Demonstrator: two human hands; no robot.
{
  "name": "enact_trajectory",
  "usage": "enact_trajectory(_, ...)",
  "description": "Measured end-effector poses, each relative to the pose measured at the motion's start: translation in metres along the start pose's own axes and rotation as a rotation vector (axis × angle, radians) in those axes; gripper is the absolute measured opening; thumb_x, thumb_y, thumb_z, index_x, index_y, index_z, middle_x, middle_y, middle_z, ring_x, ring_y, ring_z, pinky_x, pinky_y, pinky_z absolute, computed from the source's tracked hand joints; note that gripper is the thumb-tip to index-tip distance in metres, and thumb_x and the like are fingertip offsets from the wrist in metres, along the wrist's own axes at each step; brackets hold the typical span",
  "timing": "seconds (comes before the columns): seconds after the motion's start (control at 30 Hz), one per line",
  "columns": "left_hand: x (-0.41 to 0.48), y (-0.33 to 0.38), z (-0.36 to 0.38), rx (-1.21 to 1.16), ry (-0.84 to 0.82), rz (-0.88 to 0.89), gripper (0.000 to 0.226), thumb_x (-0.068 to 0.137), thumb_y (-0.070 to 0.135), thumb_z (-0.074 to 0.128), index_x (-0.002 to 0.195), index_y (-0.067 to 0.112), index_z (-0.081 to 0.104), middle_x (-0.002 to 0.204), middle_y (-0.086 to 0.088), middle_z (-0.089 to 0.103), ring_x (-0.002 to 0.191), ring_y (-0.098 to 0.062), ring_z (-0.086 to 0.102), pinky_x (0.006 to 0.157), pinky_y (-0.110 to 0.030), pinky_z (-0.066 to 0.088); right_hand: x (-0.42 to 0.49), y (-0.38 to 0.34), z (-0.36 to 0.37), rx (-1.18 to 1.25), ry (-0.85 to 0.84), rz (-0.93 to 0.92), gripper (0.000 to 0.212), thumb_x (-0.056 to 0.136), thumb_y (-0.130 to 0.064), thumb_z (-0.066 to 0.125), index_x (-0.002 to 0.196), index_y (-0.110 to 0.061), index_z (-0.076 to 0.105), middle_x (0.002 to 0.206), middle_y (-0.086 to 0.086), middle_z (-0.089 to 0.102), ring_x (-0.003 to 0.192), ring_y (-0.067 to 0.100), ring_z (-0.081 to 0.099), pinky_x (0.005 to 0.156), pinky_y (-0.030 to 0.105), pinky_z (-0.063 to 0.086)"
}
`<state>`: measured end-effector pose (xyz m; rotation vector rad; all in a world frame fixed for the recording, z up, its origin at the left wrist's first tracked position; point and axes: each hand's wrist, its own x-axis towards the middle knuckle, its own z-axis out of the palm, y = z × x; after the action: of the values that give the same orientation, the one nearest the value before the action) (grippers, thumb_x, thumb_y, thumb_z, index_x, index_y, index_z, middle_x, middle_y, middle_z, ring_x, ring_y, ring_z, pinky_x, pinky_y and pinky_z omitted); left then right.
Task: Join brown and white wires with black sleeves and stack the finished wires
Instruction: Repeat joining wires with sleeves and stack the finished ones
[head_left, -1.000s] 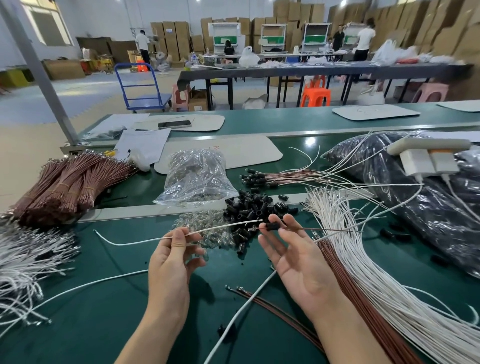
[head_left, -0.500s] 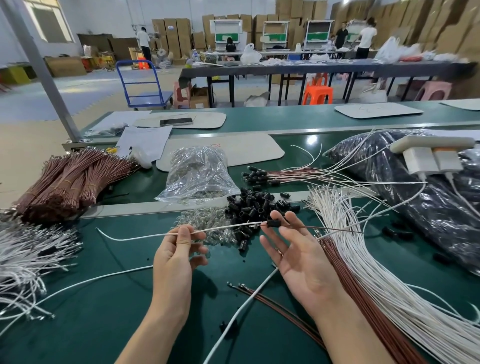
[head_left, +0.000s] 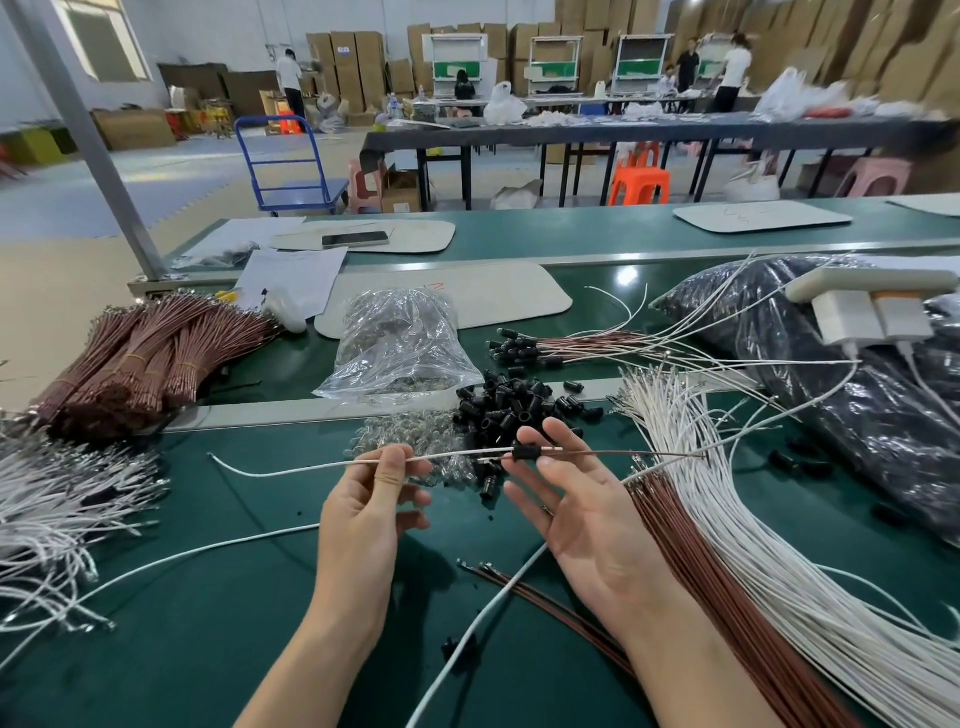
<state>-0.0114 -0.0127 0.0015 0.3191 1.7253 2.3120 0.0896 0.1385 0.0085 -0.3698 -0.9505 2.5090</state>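
My left hand (head_left: 363, 499) pinches a white wire (head_left: 291, 470) between thumb and fingers and holds it level above the green table. My right hand (head_left: 582, 519), palm up, pinches a black sleeve (head_left: 524, 452) at its fingertips. The white wire enters the sleeve from the left, and a brown wire (head_left: 634, 454) runs out to the right. Loose black sleeves (head_left: 509, 405) are heaped just behind my hands. Finished wires (head_left: 571, 345) with black sleeves lie stacked further back.
White wires (head_left: 727, 493) and brown wires (head_left: 691, 551) fan out at right. Brown bundles (head_left: 135, 364) and white bundles (head_left: 52, 493) lie at left. A clear bag (head_left: 400, 343) sits in the centre, a black bag (head_left: 857, 405) with a charger (head_left: 872, 312) at right. Loose wires (head_left: 467, 634) cross the table.
Both hands keep their hold. The black sleeve has slid a little left toward the white wire, and my hands sit slightly closer together.
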Motion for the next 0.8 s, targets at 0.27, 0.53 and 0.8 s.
enact_trajectory(0.27,-0.010,-0.001,0.006,0.121,-0.145,0.040,0.020,0.082,0.045,0.068,0.090,0.030,0.079,0.091,0.006,0.075,0.076,-0.003,0.064,0.062,-0.020,0.055,-0.005,0.014,0.006,-0.297,-0.066,-0.039,0.028,0.096,0.000,0.058,0.114,-0.018,0.069,0.121,0.005,0.073,0.107,0.025,0.071,0.081,0.031,0.059)
enact_trajectory(0.53,-0.014,0.003,0.008,0.082,-0.229,0.005,0.017,0.083,0.038,0.069,0.093,0.028,0.079,0.090,0.000,0.076,0.081,-0.011,0.069,0.064,-0.023,0.057,-0.008,0.015,0.012,-0.468,-0.083,-0.050,0.025,0.096,-0.006,0.063,0.108,-0.022,0.077,0.113,0.005,0.075,0.104,0.019,0.072,0.081,0.026,0.058)
enact_trajectory(0.8,-0.015,0.001,0.009,0.084,-0.241,0.038,0.015,0.078,0.034,0.075,0.091,0.029,0.073,0.086,-0.002,0.075,0.079,-0.013,0.071,0.066,-0.023,0.057,-0.010,0.015,0.014,-0.515,-0.086,-0.025,0.024,0.086,-0.033,0.071,0.107,-0.027,0.077,0.108,0.007,0.077,0.102,0.021,0.073,0.076,0.023,0.057)
